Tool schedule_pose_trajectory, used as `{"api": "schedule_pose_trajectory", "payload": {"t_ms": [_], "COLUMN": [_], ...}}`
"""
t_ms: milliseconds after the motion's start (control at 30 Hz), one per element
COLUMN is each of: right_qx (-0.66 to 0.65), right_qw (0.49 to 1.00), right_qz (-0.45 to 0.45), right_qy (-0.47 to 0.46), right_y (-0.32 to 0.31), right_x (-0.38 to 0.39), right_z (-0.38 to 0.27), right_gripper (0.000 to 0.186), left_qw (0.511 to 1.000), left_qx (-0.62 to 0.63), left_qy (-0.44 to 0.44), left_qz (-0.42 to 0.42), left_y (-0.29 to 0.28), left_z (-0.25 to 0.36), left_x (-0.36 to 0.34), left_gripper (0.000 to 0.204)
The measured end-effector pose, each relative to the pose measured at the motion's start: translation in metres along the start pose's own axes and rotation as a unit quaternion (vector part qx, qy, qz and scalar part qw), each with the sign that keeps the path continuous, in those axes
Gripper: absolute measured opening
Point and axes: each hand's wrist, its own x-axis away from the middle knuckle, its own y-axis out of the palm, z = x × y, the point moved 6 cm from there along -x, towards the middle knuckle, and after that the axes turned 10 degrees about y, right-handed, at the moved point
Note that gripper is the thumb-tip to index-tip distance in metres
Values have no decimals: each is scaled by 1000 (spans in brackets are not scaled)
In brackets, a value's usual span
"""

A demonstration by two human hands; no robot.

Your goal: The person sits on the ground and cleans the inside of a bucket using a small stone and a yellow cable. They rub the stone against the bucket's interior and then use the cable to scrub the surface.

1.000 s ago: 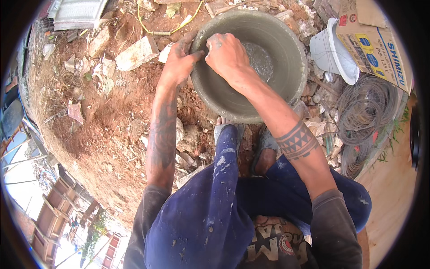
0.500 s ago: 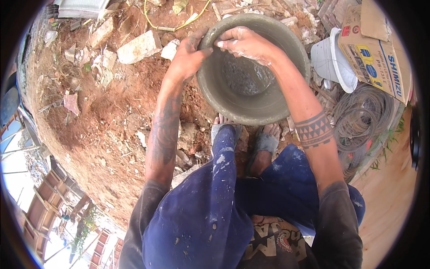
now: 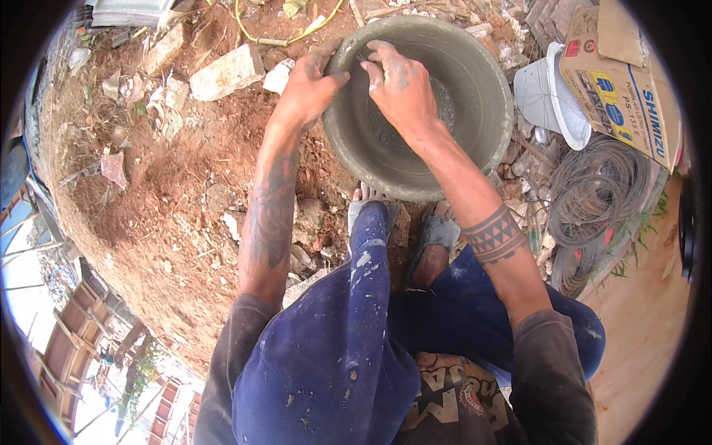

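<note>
A round, deep basin (image 3: 475,141) smeared with grey mud or cement stands just beyond my feet, with a little wet grey residue in its bottom. My left hand (image 3: 311,83) grips its rim at the far left, thumb toward the inside and the other fingers along the outer edge. Inside the basin, near the left wall, is my right hand (image 3: 404,87), its back turned up. Its fingers are bent and smudged grey; their undersides are hidden, so whatever they hold, if anything, cannot be made out.
Broken brick pieces (image 3: 227,73) and rubble lie on reddish soil to the left. A yellow cord (image 3: 285,41) curves at the far side. To the right are a white bucket (image 3: 541,93) on its side, a cardboard box (image 3: 619,81) and coiled wire (image 3: 597,193).
My right hand has moved from the basin's far left rim a little right and nearer, down into it, and turned back-up. My left hand stays on the rim.
</note>
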Motion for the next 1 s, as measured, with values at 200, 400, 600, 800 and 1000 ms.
{"api": "schedule_pose_trajectory", "payload": {"t_ms": [200, 400, 600, 800, 1000], "right_qx": [4, -8, -19, 212, -72], "right_qw": [1000, 998, 986, 929, 982], "right_qz": [-24, -65, -143, -302, -70], "right_qy": [3, 23, 80, -18, 158], "right_y": [9, 20, 11, -131, -351], "right_x": [6, -6, -24, -18, 64], "right_z": [-5, -7, -4, -28, 41], "right_gripper": [20, 18, 34, 60, 53], "left_qw": [999, 998, 961, 991, 989], "left_qx": [16, -45, -227, 5, -139], "left_qy": [20, 27, 83, -82, -33], "left_qz": [28, 45, 133, 110, 47], "left_y": [-2, -12, -8, -17, -27], "left_z": [-2, -2, 7, -14, -32], "left_x": [2, 6, 8, -6, -33], "left_gripper": [67, 68, 71, 65, 67]}}
